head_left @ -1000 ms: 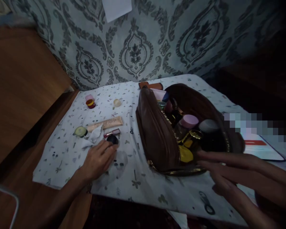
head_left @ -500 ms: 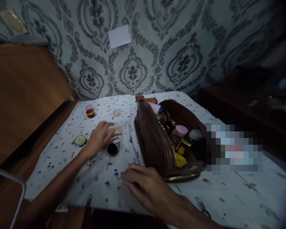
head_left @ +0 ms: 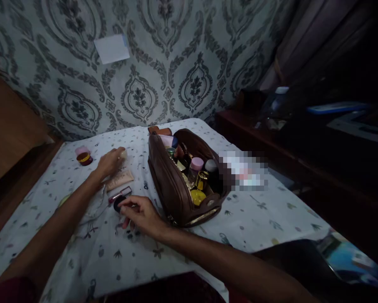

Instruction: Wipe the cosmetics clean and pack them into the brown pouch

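Note:
My left hand reaches over the cloth with its fingers closed around a small pale round item. My right hand pinches a small black round container at its edge. Between the hands lie a beige squeeze tube and a slim pinkish lip gloss tube. To the right stands an open brown cosmetics bag, holding a pink-lidded jar, a yellow item and several other containers. A green round container is mostly hidden behind my left forearm.
A dark red jar with a gold band sits far left on the patterned cloth. Behind the bag lies an orange-brown item. A wooden panel borders the left, a patterned wall the back, and a dark ledge the right.
My left hand has moved from beside the beige tube to the small pale item farther back. My right hand has come forward onto the black container. The view has turned right.

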A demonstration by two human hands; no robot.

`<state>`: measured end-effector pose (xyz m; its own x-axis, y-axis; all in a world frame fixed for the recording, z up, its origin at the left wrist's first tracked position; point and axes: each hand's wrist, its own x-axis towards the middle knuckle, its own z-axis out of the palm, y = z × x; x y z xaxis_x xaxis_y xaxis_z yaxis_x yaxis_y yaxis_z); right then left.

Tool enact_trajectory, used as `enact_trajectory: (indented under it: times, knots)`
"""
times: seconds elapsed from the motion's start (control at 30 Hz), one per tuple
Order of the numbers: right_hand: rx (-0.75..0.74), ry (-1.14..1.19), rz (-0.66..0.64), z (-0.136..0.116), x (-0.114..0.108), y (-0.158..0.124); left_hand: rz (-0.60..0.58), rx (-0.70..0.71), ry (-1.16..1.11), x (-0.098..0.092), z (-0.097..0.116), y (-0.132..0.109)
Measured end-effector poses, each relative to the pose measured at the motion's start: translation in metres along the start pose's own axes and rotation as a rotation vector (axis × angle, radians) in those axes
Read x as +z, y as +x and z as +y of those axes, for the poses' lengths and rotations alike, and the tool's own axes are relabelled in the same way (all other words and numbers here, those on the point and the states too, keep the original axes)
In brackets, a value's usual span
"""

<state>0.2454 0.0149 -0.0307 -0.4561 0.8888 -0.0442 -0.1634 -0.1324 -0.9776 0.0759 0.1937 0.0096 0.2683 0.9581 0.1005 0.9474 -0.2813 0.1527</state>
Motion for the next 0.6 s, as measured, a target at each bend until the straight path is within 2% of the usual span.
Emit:
enact_trajectory:
  times: [0.1, 0.17, 0.27, 0.33, 0.43, 0.53, 0.6]
  knots:
    - [0.017, 0.27, -0.003, 0.006, -0.005, 0.002, 0.101, 0.098, -0.161, -0.02, 0.01, -0.036]
    - [-0.004, 0.38, -0.01, 0.005, -0.007, 0.002, 0.092, 0.201, -0.268, -0.031, 0.023, -0.071]
    - [-0.035, 0.449, -0.014, 0.001, -0.008, 0.002, 0.112, 0.355, -0.137, -0.036, 0.046, -0.128]
    - [-0.041, 0.452, -0.038, -0.001, -0.008, 0.0, 0.221, 0.469, 0.025, -0.032, 0.059, -0.158]
    - [-0.034, 0.421, -0.077, 0.0, -0.009, -0.002, 0.315, 0.493, 0.094, -0.024, 0.067, -0.185]
    - [-0.036, 0.348, -0.094, 0.001, -0.01, -0.001, 0.24, 0.429, -0.034, -0.026, 0.056, -0.2]
    - [-0.012, 0.324, -0.079, 0.003, -0.01, 0.0, 0.211, 0.301, -0.111, -0.03, 0.04, -0.208]
